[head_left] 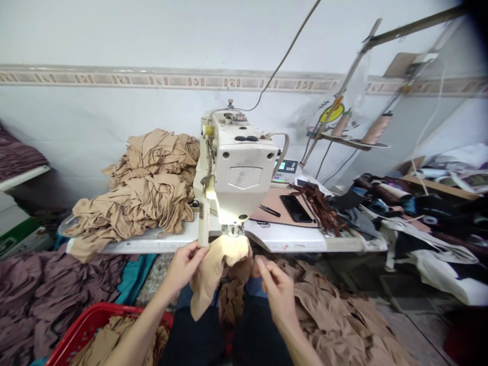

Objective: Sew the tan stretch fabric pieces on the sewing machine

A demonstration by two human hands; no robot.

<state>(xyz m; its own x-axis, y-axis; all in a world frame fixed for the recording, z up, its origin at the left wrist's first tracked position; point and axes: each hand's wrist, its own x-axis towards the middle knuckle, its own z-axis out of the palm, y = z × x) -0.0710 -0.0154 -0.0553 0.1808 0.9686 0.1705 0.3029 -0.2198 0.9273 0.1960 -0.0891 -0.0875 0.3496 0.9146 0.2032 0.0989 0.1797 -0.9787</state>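
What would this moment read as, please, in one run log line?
left hand: holds tan fabric | right hand: beside it | sewing machine: lamp lit

The camera rides on my head, facing forward and down over my left hand and right hand; the sewing machine stands close ahead at centre; the wall closes the far side; the red plastic basket sits near left, cut off by the frame's lower edge.

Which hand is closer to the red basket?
Left. The left hand is just beyond the red basket; the right hand is farther away, on the other side of the tan fabric.
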